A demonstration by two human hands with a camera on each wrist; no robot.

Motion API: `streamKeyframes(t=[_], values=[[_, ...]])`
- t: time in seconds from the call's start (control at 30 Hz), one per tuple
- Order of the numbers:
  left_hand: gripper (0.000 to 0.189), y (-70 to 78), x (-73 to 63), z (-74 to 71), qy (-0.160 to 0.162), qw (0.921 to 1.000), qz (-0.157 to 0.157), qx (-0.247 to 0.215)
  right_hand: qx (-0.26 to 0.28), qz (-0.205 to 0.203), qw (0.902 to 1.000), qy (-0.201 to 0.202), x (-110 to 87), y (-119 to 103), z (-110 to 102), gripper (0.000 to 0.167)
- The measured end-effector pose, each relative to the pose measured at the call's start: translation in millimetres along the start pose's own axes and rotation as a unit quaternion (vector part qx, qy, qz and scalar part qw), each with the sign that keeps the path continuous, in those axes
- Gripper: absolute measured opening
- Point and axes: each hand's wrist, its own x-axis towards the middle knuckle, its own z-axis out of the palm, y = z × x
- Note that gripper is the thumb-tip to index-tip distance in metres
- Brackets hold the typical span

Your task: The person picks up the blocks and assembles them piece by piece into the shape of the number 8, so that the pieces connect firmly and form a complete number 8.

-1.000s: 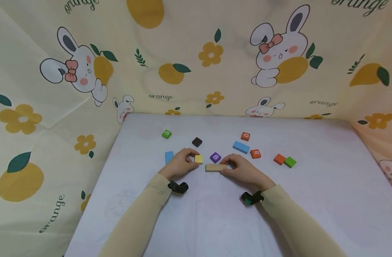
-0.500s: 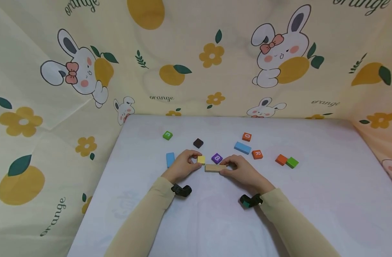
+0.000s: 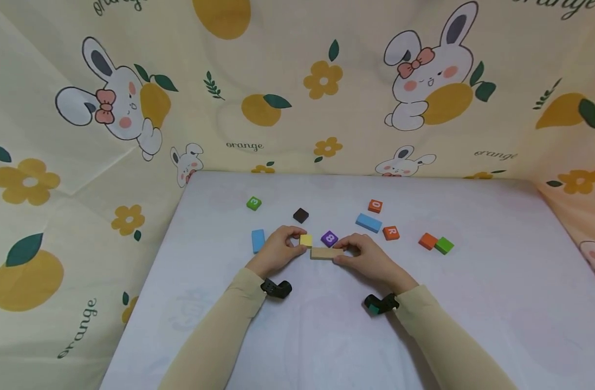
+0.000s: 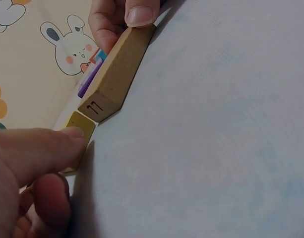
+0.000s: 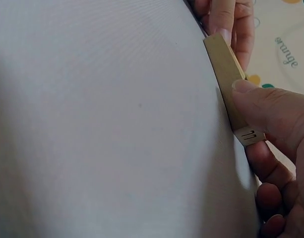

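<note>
Between thumb and fingers, my left hand (image 3: 278,251) pinches a small yellow block (image 3: 305,240). My right hand (image 3: 368,257) grips the right end of a long plain wooden block (image 3: 323,253), which lies flat on the table. Its end face carries a dark printed mark, seen in the left wrist view on the wooden block (image 4: 112,79). The yellow block (image 4: 78,122) sits right by that block's near left corner. Just behind the wooden block lies a purple tile (image 3: 329,238) marked 8. Part of the yellow block is hidden by my left fingers.
A blue block (image 3: 258,241) lies beside my left hand, with a black tile (image 3: 301,215) and a green tile (image 3: 253,203) farther back. Toward the right are another blue block (image 3: 368,222), orange tiles (image 3: 390,233) and a green block (image 3: 444,245). A printed cloth (image 3: 278,65) hangs behind.
My left hand has moved slightly right with the yellow block, bringing it closer to the wooden block. The right hand keeps its grip and has hardly moved.
</note>
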Motion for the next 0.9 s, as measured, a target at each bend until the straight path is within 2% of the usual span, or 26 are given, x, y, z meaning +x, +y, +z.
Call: streamKeyframes(t=[0.23, 0.43, 0.67, 0.77, 0.9], values=[[0.038, 1.7, -1.4, 0.5, -0.001, 0.9999, -0.012, 0.010, 0.004, 0.021, 0.9998, 0.001, -1.3, -1, 1, 0.029], [0.042, 4.0, -1.3, 0.0, -0.001, 1.0000, -0.004, 0.008, 0.009, 0.029, 0.9995, 0.002, -1.9, -2, -1, 0.028], [0.054, 6.2, -4.4, -2.9, -0.006, 0.9997, -0.010, -0.019, 0.010, 0.037, 0.9993, -0.002, -3.5, 1, -2, 0.030], [0.050, 11.0, -2.5, -8.0, 0.010, 0.9999, 0.004, -0.001, 0.006, 0.035, 0.9994, -0.003, -4.0, 0, -2, 0.031], [0.043, 17.1, 8.9, -15.3, 0.044, 0.9975, 0.022, 0.051, 0.006, 0.029, 0.9996, 0.003, -3.9, -1, -1, 0.029]])
